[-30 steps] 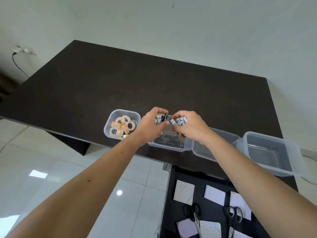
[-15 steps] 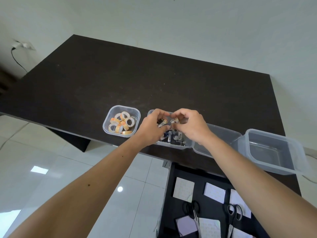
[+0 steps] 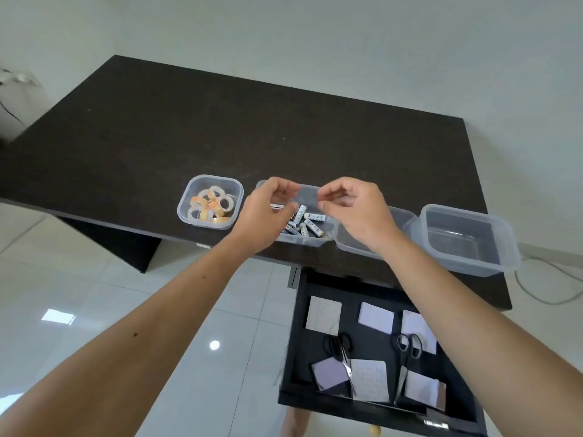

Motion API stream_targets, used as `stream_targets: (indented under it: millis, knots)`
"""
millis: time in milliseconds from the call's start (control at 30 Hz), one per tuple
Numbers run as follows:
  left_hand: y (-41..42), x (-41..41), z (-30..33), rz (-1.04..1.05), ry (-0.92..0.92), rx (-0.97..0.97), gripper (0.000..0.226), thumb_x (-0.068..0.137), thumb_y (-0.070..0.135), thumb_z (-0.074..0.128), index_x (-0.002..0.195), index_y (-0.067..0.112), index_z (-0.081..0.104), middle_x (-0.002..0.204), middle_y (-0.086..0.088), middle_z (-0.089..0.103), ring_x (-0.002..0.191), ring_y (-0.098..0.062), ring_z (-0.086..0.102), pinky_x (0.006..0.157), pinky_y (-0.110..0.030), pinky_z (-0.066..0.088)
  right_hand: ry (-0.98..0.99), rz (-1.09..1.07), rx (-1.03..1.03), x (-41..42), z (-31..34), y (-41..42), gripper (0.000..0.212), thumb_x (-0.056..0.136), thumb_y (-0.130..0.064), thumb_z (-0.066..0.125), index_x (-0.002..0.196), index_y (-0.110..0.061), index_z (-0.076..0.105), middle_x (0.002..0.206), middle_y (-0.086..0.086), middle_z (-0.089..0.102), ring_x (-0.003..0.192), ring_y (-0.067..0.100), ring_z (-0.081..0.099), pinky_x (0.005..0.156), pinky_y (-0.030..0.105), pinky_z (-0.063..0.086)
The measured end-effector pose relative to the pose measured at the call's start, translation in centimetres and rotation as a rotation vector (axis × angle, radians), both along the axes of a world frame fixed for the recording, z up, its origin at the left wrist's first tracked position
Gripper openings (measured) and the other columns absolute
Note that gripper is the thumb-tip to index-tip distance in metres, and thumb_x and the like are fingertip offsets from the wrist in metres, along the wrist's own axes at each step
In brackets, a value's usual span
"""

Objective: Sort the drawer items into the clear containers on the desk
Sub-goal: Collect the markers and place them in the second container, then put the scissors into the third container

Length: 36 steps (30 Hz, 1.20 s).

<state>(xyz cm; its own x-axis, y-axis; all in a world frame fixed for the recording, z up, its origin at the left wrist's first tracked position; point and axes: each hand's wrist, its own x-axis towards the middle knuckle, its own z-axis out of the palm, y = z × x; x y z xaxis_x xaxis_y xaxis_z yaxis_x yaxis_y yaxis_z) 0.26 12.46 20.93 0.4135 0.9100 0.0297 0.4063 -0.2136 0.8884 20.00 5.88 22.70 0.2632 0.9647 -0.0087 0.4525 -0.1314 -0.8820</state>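
My left hand [image 3: 268, 212] and my right hand [image 3: 353, 209] hover over a clear container [image 3: 307, 193] on the desk edge, fingers loosely curled and holding nothing. Several white batteries [image 3: 307, 225] lie loose inside that container. To its left a small clear container [image 3: 191, 197] holds several tape rolls [image 3: 209, 205]. Right of my hands stand two more clear containers, one [image 3: 399, 216] partly hidden by my right wrist and a larger one [image 3: 467, 238] with nothing in it. Below, the open black drawer [image 3: 298, 342] holds several paper pads [image 3: 323, 315] and two black-handled scissors [image 3: 342, 353].
The dark desk [image 3: 220, 127] stretches back to a white wall. White tiled floor [image 3: 94, 294] lies below on the left. A cable [image 3: 549, 279] trails on the floor at the right, and a wall socket [image 3: 19, 78] sits at the far left.
Both hands held bunches of batteries above the container a second ago; the batteries have dropped into it and both hands now hold nothing.
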Motion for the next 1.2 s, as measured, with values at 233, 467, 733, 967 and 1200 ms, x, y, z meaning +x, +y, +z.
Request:
stream_targets:
  millis: [233, 467, 733, 967, 1200]
  knots:
    - [-6.8, 0.5, 0.2, -0.096, -0.237, -0.005, 0.02, 0.099, 0.009, 0.068, 0.118, 0.016, 0.065, 0.108, 0.004, 0.072, 0.107, -0.012, 0.069, 0.091, -0.025, 0.059, -0.001, -0.076, -0.032, 1.8, -0.5, -8.5, 0.014, 0.09, -0.014, 0.083, 0.099, -0.024, 0.079, 0.099, -0.008, 0.08, 0.094, 0.009, 0.076, 0.089, 0.022, 0.06]
    - [-14.9, 1.6, -7.1, -0.296, -0.147, -0.238, 0.024, 0.096, 0.009, 0.073, 0.115, 0.023, 0.069, 0.106, 0.006, 0.073, 0.104, -0.011, 0.07, 0.096, -0.039, 0.059, -0.003, -0.112, -0.22, 4.6, -6.1, -19.1, 0.016, 0.087, -0.014, 0.086, 0.099, -0.023, 0.08, 0.097, -0.006, 0.08, 0.086, 0.011, 0.077, 0.086, 0.024, 0.062]
    - [-18.5, 2.4, -14.9, -0.432, 0.152, -0.38, 0.031, 0.088, 0.017, 0.083, 0.114, 0.033, 0.076, 0.096, 0.009, 0.075, 0.092, -0.01, 0.072, 0.09, -0.032, 0.062, -0.07, -0.167, -0.361, 8.5, -14.1, -26.5, 0.015, 0.087, -0.02, 0.087, 0.099, -0.027, 0.081, 0.098, -0.014, 0.079, 0.091, -0.001, 0.073, 0.082, 0.016, 0.056]
    - [-18.8, 4.3, -17.2, -0.337, 0.306, -0.311, 0.043, 0.084, 0.026, 0.087, 0.121, 0.041, 0.071, 0.081, 0.005, 0.071, 0.063, -0.003, 0.064, 0.073, -0.018, 0.053, -0.206, -0.129, -0.311, 10.9, -18.7, -26.8, 0.033, 0.076, -0.014, 0.094, 0.105, -0.022, 0.08, 0.112, -0.007, 0.062, 0.1, 0.01, 0.064, 0.087, 0.034, 0.062]
    - [-19.4, 4.9, -18.9, -0.341, 0.454, -0.249, 0.068, 0.076, 0.032, 0.093, 0.137, 0.032, 0.064, 0.084, 0.005, 0.066, 0.071, -0.008, 0.061, 0.08, -0.026, 0.057, -0.295, -0.092, -0.386, 11.1, -20.7, -26.0, 0.063, 0.074, -0.022, 0.097, 0.131, -0.024, 0.069, 0.125, -0.009, 0.045, 0.121, 0.012, 0.045, 0.109, 0.03, 0.042]
